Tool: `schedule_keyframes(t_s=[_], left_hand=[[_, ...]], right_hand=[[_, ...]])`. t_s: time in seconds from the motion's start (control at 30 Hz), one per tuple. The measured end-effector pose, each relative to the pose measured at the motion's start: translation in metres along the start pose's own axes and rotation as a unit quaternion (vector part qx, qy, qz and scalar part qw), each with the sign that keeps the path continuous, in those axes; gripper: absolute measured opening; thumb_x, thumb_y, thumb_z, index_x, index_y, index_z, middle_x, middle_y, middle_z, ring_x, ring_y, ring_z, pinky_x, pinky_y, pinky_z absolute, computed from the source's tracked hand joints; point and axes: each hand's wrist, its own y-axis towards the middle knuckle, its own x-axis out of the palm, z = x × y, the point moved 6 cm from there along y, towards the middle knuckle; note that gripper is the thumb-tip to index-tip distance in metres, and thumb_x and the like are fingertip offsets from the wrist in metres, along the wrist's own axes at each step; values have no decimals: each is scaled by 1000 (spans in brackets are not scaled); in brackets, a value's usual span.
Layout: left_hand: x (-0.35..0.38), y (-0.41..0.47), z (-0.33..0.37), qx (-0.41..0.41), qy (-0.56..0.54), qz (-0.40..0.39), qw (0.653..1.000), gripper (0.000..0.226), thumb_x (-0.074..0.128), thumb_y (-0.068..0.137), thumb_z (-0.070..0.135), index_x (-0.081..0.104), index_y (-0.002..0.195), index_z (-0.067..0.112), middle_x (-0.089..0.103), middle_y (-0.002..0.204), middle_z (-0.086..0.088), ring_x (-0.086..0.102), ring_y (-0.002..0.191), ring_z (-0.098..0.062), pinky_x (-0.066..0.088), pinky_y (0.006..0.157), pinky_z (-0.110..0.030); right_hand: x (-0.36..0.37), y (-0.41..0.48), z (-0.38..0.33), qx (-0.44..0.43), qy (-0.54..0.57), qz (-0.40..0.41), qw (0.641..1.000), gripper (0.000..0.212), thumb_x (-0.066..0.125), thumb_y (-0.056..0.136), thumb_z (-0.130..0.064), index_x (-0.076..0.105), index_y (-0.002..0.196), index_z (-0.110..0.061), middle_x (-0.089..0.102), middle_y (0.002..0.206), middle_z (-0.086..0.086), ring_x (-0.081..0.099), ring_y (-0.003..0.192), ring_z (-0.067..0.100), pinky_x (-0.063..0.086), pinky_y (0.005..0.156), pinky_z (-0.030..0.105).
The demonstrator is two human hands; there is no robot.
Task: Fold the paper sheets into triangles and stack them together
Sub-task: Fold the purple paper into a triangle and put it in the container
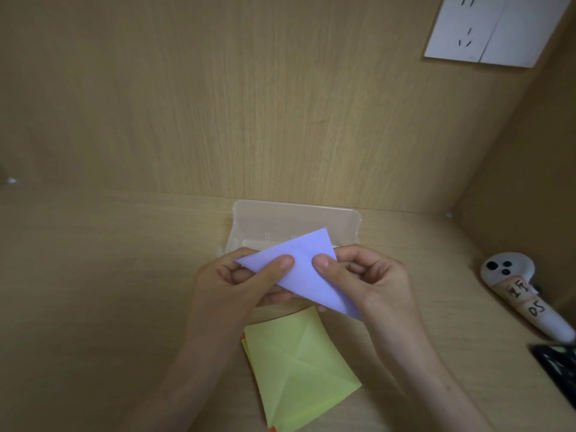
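Note:
A lilac paper sheet (304, 269), folded into a triangle, is held in the air over the desk. My left hand (246, 280) pinches its left part, thumb on top. My right hand (364, 275) pinches its right part, thumb on top near the middle. Below the hands a yellow-green square sheet (299, 369) with crease lines lies flat on the desk. It tops a small stack, and orange edges (243, 338) of lower sheets peek out at its left and bottom.
A clear plastic box (296, 219) lies against the back wall behind the hands. A white handheld controller (523, 294) with handwritten marks lies at the right. A dark object (558, 366) sits at the right edge. A white wall socket (486, 26) is up right.

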Motion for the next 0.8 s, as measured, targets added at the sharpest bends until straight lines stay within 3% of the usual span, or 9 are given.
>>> schedule_keyframes(t_s=[0.37, 0.47, 0.57, 0.8], left_hand=[[6, 0, -4, -4, 1, -30, 1000, 13, 71, 72, -5, 64, 67, 5, 65, 48, 2, 64, 45, -6, 46, 42, -11], [8, 1, -10, -12, 13, -55, 998, 12, 73, 68, -8, 67, 77, -2, 69, 53, 0, 67, 50, -9, 48, 44, -13], [8, 2, -13, -5, 6, -69, 998, 23, 74, 66, -9, 68, 88, -7, 73, 67, -8, 69, 56, -13, 50, 49, -15], [7, 1, -14, -12, 1, -69, 998, 17, 73, 66, -12, 68, 81, -6, 70, 59, -7, 67, 50, -12, 49, 47, -14]], right_hand=[[-2, -1, -1, -19, -17, 19, 1000, 13, 72, 74, -14, 68, 73, -2, 66, 64, 18, 56, 54, 20, 45, 52, 25], [-2, -1, -2, -33, -20, 20, 999, 15, 77, 71, -18, 69, 71, -5, 66, 66, 22, 56, 56, 21, 46, 53, 26], [-1, -2, -3, -45, -21, 21, 999, 11, 73, 73, -15, 69, 70, -5, 68, 65, 16, 58, 57, 18, 47, 52, 23], [2, -5, -1, -49, -22, 16, 998, 10, 72, 72, -16, 69, 70, -7, 68, 63, 9, 59, 56, 15, 47, 51, 21]])
